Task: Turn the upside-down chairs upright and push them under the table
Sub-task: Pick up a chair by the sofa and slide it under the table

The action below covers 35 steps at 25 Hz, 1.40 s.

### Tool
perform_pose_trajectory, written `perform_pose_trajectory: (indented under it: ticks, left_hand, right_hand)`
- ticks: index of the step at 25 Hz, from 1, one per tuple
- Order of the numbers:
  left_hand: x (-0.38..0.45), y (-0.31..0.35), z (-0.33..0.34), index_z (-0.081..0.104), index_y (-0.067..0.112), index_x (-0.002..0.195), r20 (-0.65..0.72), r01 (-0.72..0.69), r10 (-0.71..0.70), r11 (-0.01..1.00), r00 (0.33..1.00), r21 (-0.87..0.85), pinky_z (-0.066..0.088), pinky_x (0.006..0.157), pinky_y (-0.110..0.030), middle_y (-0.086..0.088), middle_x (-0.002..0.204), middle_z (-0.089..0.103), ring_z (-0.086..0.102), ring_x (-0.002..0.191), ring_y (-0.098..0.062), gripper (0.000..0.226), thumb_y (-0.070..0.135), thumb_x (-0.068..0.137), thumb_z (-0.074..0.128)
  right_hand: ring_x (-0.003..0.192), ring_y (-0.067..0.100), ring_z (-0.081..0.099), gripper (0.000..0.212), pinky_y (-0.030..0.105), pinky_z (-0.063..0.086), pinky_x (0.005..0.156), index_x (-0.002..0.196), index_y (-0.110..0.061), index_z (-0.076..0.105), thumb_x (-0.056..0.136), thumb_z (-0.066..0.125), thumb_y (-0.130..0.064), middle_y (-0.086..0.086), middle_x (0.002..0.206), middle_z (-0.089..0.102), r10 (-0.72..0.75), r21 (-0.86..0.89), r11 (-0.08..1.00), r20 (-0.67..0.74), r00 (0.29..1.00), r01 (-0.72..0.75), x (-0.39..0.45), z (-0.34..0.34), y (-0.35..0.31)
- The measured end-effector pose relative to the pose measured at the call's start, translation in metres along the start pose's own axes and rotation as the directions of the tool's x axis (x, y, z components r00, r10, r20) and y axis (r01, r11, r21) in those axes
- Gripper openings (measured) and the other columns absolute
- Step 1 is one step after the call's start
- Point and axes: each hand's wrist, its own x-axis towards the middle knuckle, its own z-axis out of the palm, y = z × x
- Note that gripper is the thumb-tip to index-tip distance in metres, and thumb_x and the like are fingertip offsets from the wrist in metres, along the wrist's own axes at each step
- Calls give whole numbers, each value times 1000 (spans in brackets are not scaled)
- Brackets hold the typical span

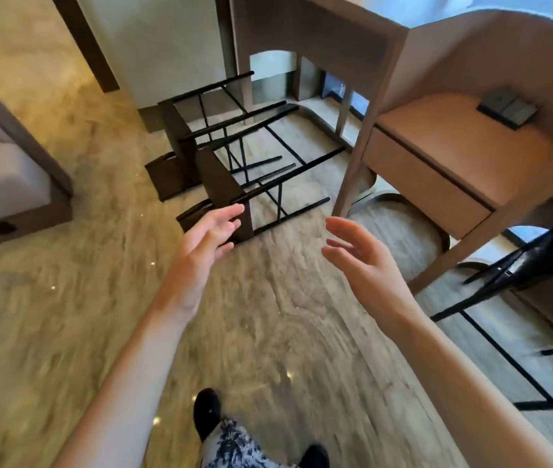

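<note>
Two overturned chairs on the floor [268,332], tipped on their sides with legs pointing right toward the table [386,96]. Near chair [224,187] just ahead of the left hand [207,241]; far chair [180,133] directly behind it, touching or nearly so. Right hand [363,255] apart from both chairs, near the table's closest leg. Table to the right, a drawer under its lower shelf. A third chair [504,275] at far right, partly beneath the table. Upholstered seat [5,184] at far left. Feet at bottom centre.

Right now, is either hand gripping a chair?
No, the left hand and right hand are both open in the air short of the nearer tipped-over chair.
</note>
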Motion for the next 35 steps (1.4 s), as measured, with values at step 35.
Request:
perform_pose_trajectory:
  ticks: [35]
  left_hand:
    - [434,26,-569,66,27,125,158,88,-108,988,982,129,46,107,-35,15,132,63,56,127,-6,43,42,87,53]
  right_hand:
    - [107,-7,61,32,33,53,99,124,-33,62,96,57,-21,-20,121,64,110,70,992,-110,988,-103,493,542,-146]
